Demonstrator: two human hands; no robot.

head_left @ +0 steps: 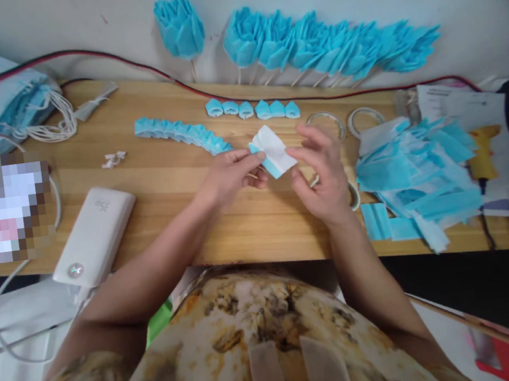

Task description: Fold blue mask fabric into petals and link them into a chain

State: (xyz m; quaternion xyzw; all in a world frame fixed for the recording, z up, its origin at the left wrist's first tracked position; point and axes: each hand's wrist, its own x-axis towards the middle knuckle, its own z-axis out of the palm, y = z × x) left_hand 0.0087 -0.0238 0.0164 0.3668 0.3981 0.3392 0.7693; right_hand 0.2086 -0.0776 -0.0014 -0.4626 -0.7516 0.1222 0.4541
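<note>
Both of my hands hold one small blue and white piece of mask fabric (272,150) just above the wooden table (160,177). My left hand (229,176) pinches its left edge with closed fingers. The piece's right edge is pinched by my right hand (321,173), whose other fingers are raised. A row of folded blue petals (182,131) lies just beyond my left hand. Several small rolled blue pieces (251,109) sit in a line behind the fabric.
A pile of cut blue mask pieces (414,174) lies at the right. Finished blue fabric flowers (320,43) lean against the wall. Tape rings (326,121) lie beyond my right hand. A white power bank (95,235) and a bag of masks (8,115) sit left.
</note>
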